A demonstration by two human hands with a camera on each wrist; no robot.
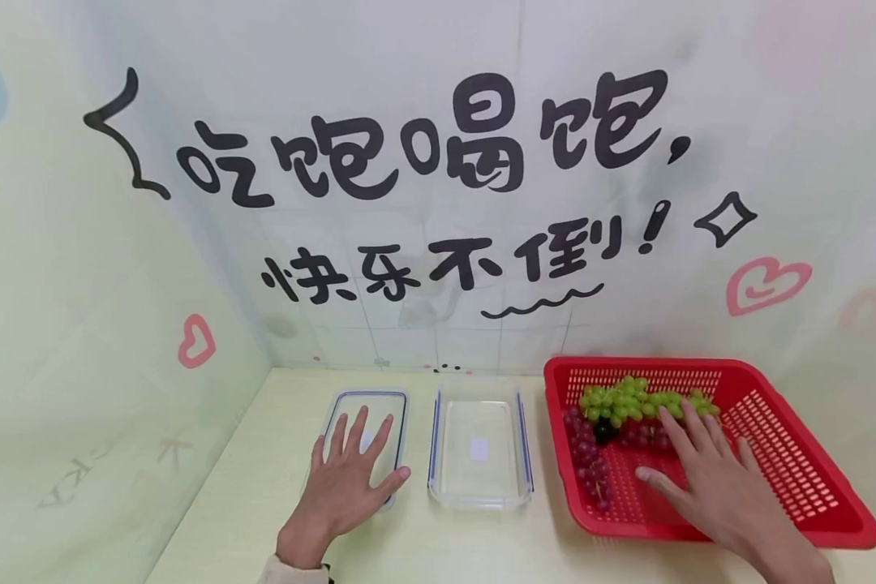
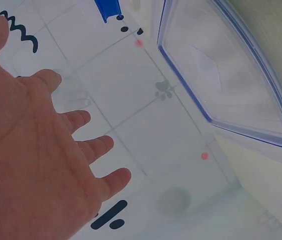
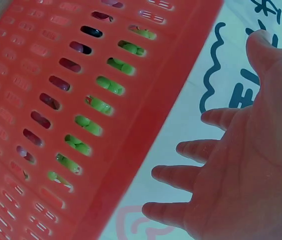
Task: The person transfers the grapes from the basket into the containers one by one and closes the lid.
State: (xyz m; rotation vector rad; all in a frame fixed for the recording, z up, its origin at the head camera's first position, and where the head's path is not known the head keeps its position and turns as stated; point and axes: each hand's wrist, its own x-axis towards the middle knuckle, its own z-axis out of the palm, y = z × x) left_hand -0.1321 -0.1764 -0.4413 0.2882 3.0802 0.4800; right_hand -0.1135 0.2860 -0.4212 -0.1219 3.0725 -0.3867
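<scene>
My left hand (image 1: 346,487) hovers over a clear lid with a blue seal (image 1: 368,395), its fingers spread and nothing in it. In the left wrist view the palm (image 2: 36,145) shows bare beside that lid (image 2: 210,65). Over the front part of a red plastic basket (image 1: 577,503), my right hand (image 1: 730,495) is also spread with nothing held. Green grapes (image 1: 620,400) lie at the back of the basket, red grapes (image 1: 591,462) along its left side, and a small dark cluster (image 1: 604,431) between them. The right wrist view shows grapes through the basket's slots (image 3: 88,125).
A clear rectangular container (image 1: 479,487) with blue side clips stands between the lid and the basket. All rest on a pale table (image 1: 248,478). Behind rises a light wall covering (image 1: 423,341) with black lettering, and similar sheets close off both sides.
</scene>
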